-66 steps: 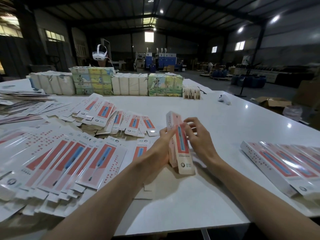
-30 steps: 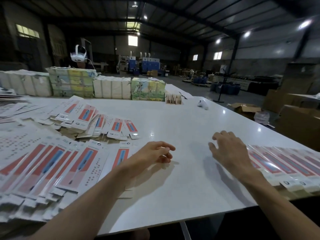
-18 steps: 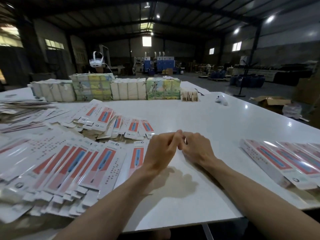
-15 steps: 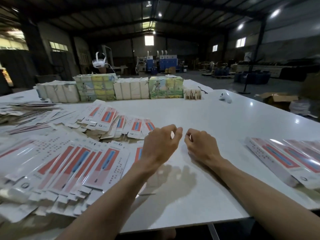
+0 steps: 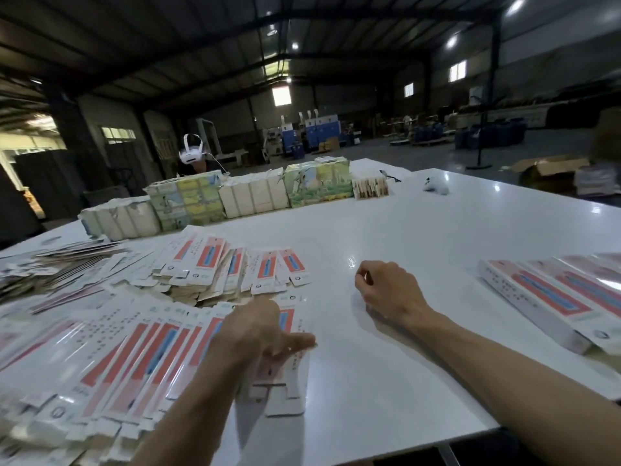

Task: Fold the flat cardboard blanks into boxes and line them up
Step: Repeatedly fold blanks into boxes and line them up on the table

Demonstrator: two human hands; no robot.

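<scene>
At the far left, the fanned row of flat blanks [image 5: 141, 351] lay overlapped like roof tiles, thin glossy white card printed with a red band and a blue stripe, small cut tabs ragged along the near ends. Behind it sat a looser heap of blanks [image 5: 235, 267], the same print with dull brown edges showing. The left hand [image 5: 255, 331] lay over the fan's right end, back up and thumb stuck out to the right. Its fingers were blurred and partly hidden, so whether they pinched card or only pressed on it could not be told. Directly under it was the rightmost blank [image 5: 292, 371], long axis running from the near table edge away from the person and leaning slightly right, tab flaps toward the body and its right edge free on the bare surface. That free edge was probably the way in for a lift or slide, and the left hand was clearly the nearer one. The white table [image 5: 420, 230] was smooth and shiny, so card would likely skid on it. Well to the right of the blank, the right hand [image 5: 389, 290] rested on the table, fingers loosely curled, holding nothing. Farther right, the folded boxes [image 5: 544, 297] lay side by side in a row, long slim rectangular sleeves, touching one another.
</scene>
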